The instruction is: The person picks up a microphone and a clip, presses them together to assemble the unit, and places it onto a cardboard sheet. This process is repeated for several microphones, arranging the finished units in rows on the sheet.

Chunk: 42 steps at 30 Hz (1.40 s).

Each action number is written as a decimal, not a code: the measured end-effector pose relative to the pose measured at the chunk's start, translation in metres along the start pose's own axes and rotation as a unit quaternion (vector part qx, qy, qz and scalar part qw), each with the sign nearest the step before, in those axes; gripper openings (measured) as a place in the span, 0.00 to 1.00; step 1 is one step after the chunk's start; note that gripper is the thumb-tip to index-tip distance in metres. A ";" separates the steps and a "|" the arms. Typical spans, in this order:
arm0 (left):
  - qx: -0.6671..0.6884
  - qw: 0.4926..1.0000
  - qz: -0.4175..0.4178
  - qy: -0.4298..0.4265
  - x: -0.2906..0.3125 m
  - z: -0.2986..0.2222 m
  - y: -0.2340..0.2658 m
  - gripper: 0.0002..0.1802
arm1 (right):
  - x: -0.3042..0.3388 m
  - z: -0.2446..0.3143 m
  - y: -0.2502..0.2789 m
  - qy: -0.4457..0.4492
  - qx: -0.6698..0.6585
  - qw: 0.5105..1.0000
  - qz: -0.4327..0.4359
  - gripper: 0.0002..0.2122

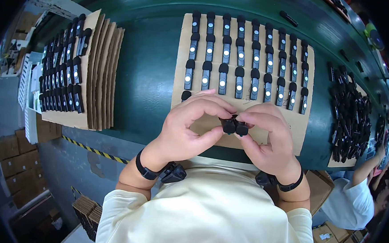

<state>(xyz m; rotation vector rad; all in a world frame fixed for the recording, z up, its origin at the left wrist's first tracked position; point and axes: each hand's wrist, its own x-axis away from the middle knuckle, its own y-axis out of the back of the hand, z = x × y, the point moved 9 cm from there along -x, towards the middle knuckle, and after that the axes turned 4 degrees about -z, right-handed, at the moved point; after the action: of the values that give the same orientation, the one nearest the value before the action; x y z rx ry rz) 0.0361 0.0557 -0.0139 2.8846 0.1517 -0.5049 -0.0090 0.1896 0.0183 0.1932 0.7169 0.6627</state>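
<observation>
Pinching 1 small black part [234,126] between them, the left hand [190,128] and right hand [266,137] meet just below the cardboard sheet [185,42] of parts.

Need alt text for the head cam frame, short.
Seen from above, a person's left hand and right hand pinch two small black parts together over a cardboard sheet lined with rows of similar black parts on a green table.

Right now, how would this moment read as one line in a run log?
left hand: pinching black part | right hand: pinching second black part | below: cardboard sheet with rows of parts | table: green
</observation>
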 end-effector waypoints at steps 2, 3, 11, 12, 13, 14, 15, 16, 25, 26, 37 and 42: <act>-0.013 0.999 -0.025 -0.026 0.000 -0.003 0.004 0.15 | -0.001 0.001 0.000 0.019 0.003 1.000 0.000 0.18; -0.014 0.999 -0.027 -0.025 0.001 -0.003 0.005 0.15 | 0.000 0.000 -0.001 0.019 0.002 1.000 0.002 0.18; -0.175 0.977 0.023 -0.119 0.026 -0.011 0.016 0.15 | 0.020 -0.013 -0.022 -0.018 0.048 0.997 0.051 0.17; -0.213 0.968 0.022 -0.128 0.030 -0.012 0.017 0.15 | 0.020 -0.014 -0.026 -0.009 0.063 0.997 0.053 0.16; -0.250 0.958 0.022 -0.138 0.033 -0.012 0.017 0.15 | 0.020 -0.014 -0.029 -0.001 0.078 0.995 0.055 0.16; -0.287 0.946 0.022 -0.147 0.035 -0.012 0.016 0.16 | 0.020 -0.013 -0.031 0.007 0.094 0.994 0.057 0.15; -0.286 0.947 0.022 -0.147 0.036 -0.010 0.016 0.16 | 0.021 -0.014 -0.032 0.007 0.094 0.994 0.057 0.15; -0.312 0.936 0.020 -0.163 0.038 -0.011 0.015 0.15 | 0.021 -0.013 -0.034 0.021 0.125 0.990 0.065 0.15; -0.431 0.874 0.064 -0.216 0.057 -0.003 -0.003 0.08 | 0.040 -0.015 -0.058 0.081 0.247 0.954 0.148 0.11; -0.438 0.869 0.079 -0.216 0.058 -0.002 -0.005 0.08 | 0.042 -0.016 -0.061 0.083 0.252 0.950 0.162 0.11; -0.449 0.870 0.065 -0.192 0.046 0.008 -0.004 0.09 | 0.034 -0.025 -0.058 0.050 0.269 0.954 0.121 0.12; -0.443 0.874 0.072 -0.187 0.041 0.007 -0.005 0.09 | 0.034 -0.025 -0.056 0.042 0.269 0.955 0.115 0.12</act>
<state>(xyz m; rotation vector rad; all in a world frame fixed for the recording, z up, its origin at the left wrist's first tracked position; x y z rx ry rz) 0.0716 0.0613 -0.0353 1.8502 0.0722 -0.7171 0.0213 0.1659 -0.0401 0.7627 0.9577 0.6865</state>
